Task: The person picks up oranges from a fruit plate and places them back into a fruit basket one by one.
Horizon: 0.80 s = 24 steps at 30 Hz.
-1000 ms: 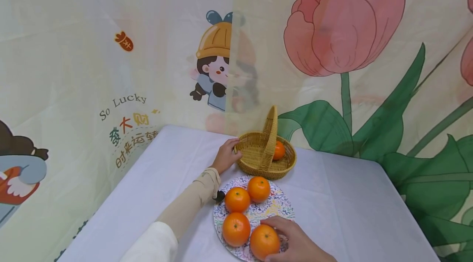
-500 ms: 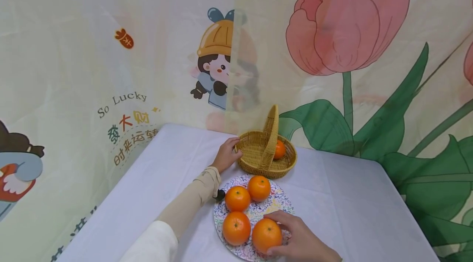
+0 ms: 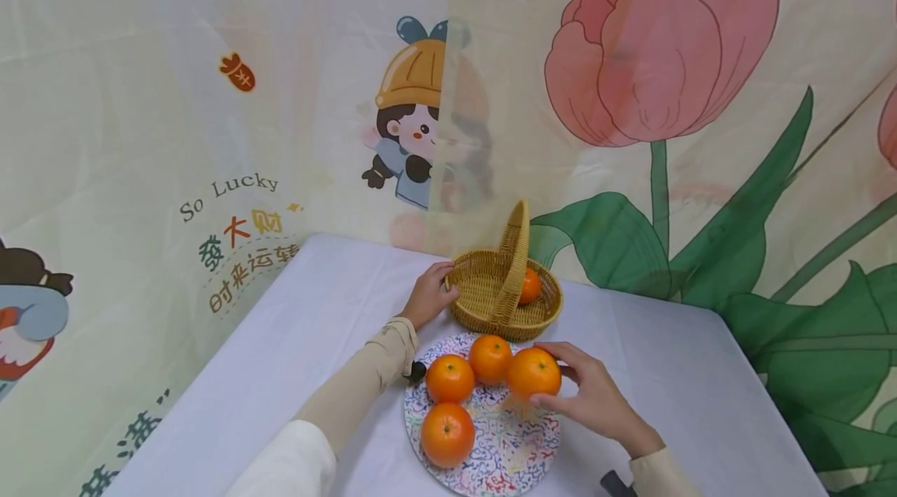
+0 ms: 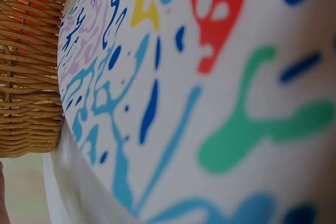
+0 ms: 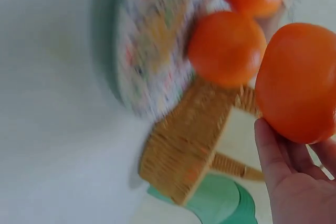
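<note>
My right hand [image 3: 592, 396] holds an orange [image 3: 534, 373] between fingers and thumb, over the right part of the patterned round plate [image 3: 515, 442]. In the right wrist view the held orange [image 5: 299, 82] appears raised off the plate, with fingertips against its side. Three more oranges lie on the plate: a back one [image 3: 490, 359], a left one [image 3: 450, 378] and a front one [image 3: 448, 435]. Behind the plate stands a wicker basket [image 3: 476, 290] with a tall handle and an orange [image 3: 529, 286] inside. My left hand [image 3: 429, 296] grips the basket's left rim.
A white cloth covers the table [image 3: 673, 396]. Printed curtains [image 3: 315, 92] hang close behind its back and left edges. The basket stands near the back edge, just beyond the plate.
My right hand has lifted an orange from the plate's front and carried it back towards the basket. The left hand and the basket stay in place.
</note>
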Motion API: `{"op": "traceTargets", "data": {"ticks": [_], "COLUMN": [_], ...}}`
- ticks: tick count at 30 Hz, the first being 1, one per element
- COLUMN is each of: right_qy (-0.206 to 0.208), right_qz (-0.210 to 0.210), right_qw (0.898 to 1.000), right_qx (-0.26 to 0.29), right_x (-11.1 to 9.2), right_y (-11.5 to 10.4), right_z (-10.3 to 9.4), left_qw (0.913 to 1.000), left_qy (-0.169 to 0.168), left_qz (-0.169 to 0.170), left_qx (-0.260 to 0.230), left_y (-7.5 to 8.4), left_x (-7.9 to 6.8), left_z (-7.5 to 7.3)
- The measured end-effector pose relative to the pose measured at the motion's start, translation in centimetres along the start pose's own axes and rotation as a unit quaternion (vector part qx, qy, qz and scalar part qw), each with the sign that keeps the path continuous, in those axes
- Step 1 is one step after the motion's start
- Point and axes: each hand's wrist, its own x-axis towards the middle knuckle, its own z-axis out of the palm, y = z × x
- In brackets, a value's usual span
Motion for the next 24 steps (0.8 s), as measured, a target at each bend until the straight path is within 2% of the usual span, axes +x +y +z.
{"op": "traceTargets", "data": {"ticks": [2, 5, 11, 18, 24], "right_qy": [0.022, 0.045, 0.064, 0.075, 0.069], "right_qz": [-0.009, -0.012, -0.006, 0.031, 0.068], "right_qw": [1.000, 0.998, 0.998, 0.997, 0.995], "right_qx": [-0.010, -0.031, -0.027, -0.011, -0.012], "right_x": [0.9, 2.5, 5.7, 8.5, 10.0], "right_y": [0.2, 0.6, 1.6, 3.7, 4.9], "right_z": [-0.8, -1.9, -3.3, -2.8, -2.2], "left_qw": [1.0000, 0.9999, 0.9988, 0.9985, 0.9989], "left_qy": [0.002, -0.008, -0.030, -0.033, -0.027], "left_qz": [0.003, -0.011, -0.039, -0.042, -0.037], "left_qx": [0.004, 0.008, 0.001, 0.009, 0.006], "left_y": [0.0, 0.1, 0.0, 0.0, 0.2], "left_x": [0.0, 0.0, 0.3, 0.2, 0.2], "left_z": [0.1, 0.1, 0.1, 0.0, -0.1]}}
